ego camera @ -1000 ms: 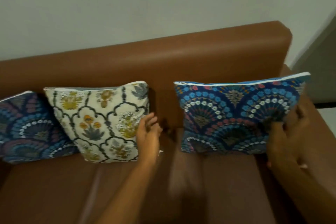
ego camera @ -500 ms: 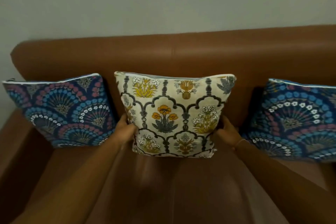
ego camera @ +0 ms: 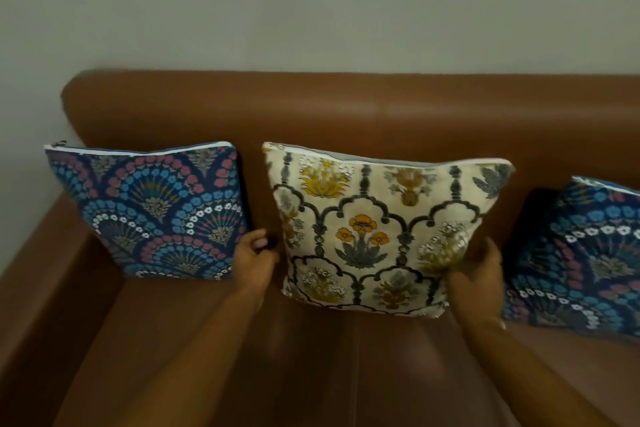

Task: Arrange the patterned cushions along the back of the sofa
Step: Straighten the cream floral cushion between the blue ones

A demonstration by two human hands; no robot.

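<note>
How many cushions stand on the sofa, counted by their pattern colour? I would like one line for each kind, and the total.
Blue fan-pattern cushions: 2, the left blue cushion and the right blue cushion, which the frame edge partly cuts off
Cream floral cushion: 1
Total: 3 cushions along the sofa back

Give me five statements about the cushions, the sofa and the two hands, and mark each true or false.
1. Three cushions stand against the brown leather sofa. True.
2. The cream floral cushion sits between two dark blue fan-patterned cushions. True.
3. The cream cushion lies flat on the seat. False: it stands upright.
4. The right hand touches the cream cushion's right edge. True.
5. The left hand grips a blue cushion's top. False: it is low, in the gap between cushions.
</note>
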